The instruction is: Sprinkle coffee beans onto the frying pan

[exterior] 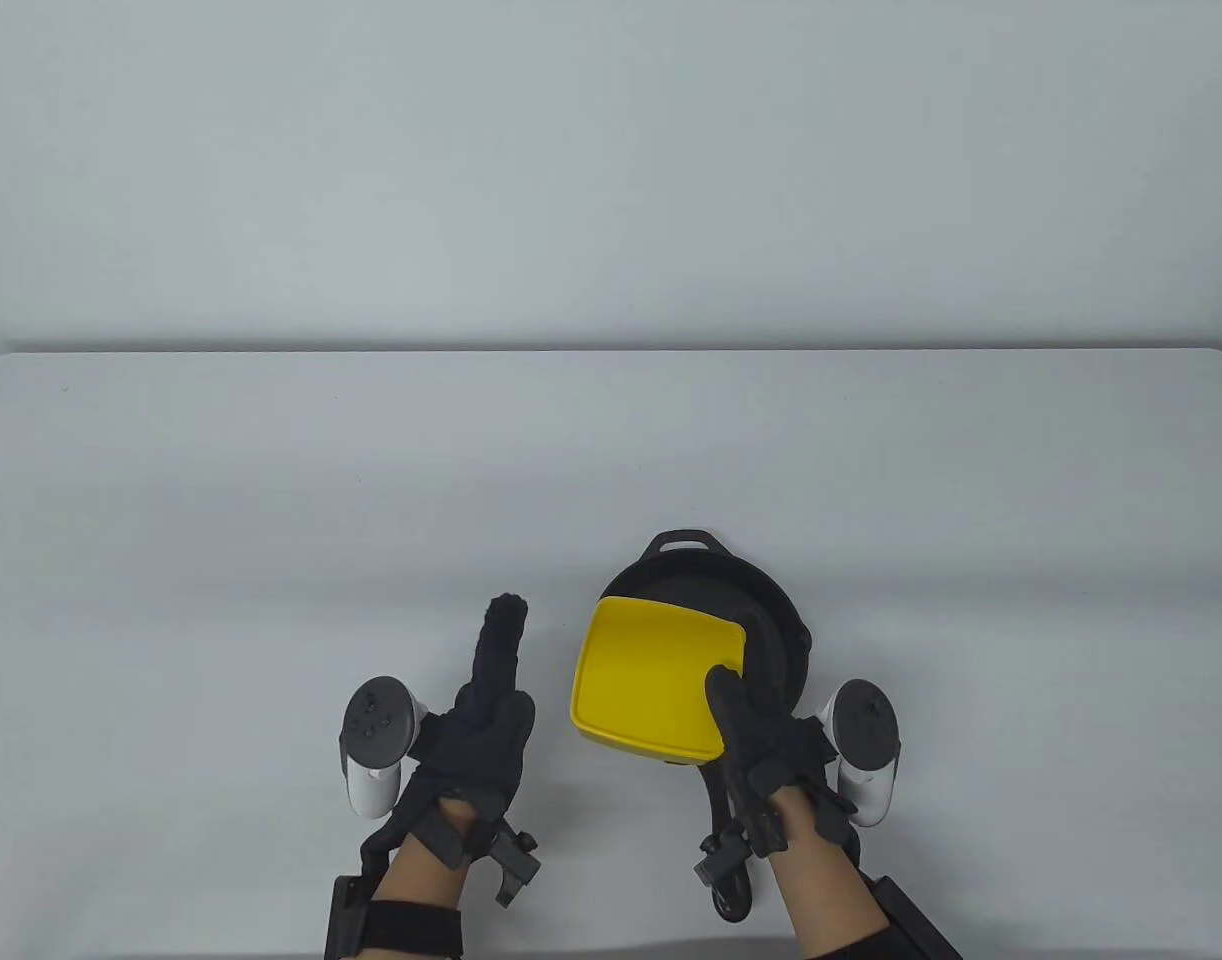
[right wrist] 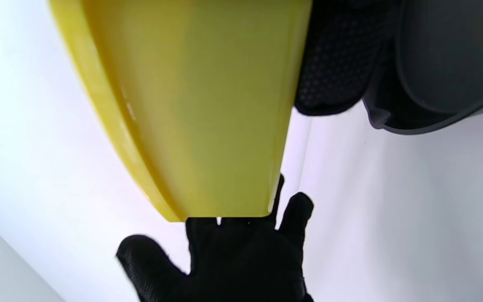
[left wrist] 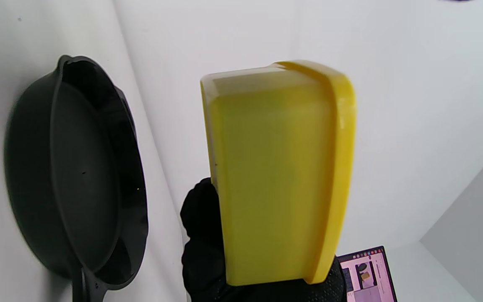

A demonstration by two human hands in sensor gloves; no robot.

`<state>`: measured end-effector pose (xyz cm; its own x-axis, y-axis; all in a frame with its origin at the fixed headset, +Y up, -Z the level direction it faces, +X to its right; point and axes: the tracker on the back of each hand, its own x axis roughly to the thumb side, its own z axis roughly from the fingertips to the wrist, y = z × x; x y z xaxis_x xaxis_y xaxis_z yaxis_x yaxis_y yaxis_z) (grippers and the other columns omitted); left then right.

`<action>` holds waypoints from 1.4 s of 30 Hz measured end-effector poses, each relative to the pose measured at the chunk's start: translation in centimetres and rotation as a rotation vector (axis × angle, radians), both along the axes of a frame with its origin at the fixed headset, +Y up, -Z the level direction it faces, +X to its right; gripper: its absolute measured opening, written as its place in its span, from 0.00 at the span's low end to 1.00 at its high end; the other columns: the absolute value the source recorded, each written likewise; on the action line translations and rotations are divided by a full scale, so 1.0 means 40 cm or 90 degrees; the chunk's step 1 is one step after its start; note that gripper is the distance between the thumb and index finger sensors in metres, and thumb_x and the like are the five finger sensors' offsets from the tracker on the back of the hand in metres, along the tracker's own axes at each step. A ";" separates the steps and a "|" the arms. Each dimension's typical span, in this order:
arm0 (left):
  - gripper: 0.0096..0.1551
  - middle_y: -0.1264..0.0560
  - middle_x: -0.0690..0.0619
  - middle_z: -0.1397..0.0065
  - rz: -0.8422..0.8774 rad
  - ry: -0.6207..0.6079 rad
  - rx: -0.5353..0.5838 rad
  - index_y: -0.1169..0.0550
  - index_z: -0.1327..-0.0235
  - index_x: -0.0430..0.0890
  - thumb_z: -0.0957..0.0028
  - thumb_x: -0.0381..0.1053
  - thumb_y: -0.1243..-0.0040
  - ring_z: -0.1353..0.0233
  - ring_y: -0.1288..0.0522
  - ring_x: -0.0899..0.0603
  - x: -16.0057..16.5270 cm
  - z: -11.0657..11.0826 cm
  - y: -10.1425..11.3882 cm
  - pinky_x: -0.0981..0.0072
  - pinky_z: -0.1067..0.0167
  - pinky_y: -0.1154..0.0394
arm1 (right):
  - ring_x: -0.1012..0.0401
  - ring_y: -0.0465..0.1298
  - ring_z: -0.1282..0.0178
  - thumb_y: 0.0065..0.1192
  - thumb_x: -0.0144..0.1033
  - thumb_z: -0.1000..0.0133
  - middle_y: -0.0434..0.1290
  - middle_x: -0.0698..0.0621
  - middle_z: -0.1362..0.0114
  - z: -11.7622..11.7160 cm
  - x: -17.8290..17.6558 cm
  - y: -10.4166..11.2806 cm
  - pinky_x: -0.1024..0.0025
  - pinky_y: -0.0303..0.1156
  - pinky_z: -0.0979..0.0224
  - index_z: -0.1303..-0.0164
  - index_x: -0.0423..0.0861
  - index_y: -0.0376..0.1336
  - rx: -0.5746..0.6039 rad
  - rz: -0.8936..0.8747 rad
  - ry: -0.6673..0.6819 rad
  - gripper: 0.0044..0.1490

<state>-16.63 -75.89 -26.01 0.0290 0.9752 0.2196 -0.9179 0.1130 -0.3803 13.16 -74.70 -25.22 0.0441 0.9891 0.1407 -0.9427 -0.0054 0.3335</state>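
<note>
Right hand (exterior: 761, 745) grips yellow container (exterior: 656, 675) over frying pan (exterior: 771, 620) — left hand (exterior: 491, 700) open.

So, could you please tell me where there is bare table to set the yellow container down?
Bare table lies left of the left hand and beyond the frying pan. It is crowded near the front, where the right hand holds the yellow container over the pan.

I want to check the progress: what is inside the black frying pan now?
In the left wrist view the frying pan looks bare, with no clear beans. In the table view the yellow container, held by the right hand, covers much of the pan.
</note>
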 end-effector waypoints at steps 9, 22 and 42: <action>0.59 0.70 0.47 0.13 0.233 -0.120 -0.111 0.71 0.23 0.68 0.61 0.89 0.70 0.12 0.68 0.32 0.113 0.026 -0.054 0.34 0.19 0.61 | 0.38 0.73 0.39 0.33 0.56 0.32 0.21 0.28 0.23 0.007 -0.023 -0.003 0.60 0.79 0.43 0.23 0.40 0.17 -0.011 -0.050 0.072 0.52; 0.55 0.61 0.38 0.15 0.317 -0.088 -0.218 0.62 0.17 0.63 0.56 0.85 0.72 0.17 0.52 0.25 0.125 0.044 -0.077 0.38 0.25 0.42 | 0.26 0.44 0.24 0.37 0.59 0.31 0.14 0.27 0.28 0.011 -0.027 0.017 0.43 0.64 0.29 0.20 0.52 0.17 0.029 0.016 0.062 0.50; 0.48 0.44 0.37 0.27 0.285 -0.192 -0.342 0.69 0.26 0.67 0.37 0.70 0.53 0.31 0.29 0.32 0.150 0.043 -0.051 0.52 0.37 0.25 | 0.23 0.33 0.27 0.45 0.58 0.31 0.29 0.33 0.17 -0.015 0.012 0.055 0.26 0.45 0.32 0.35 0.51 0.66 0.052 -0.074 0.083 0.27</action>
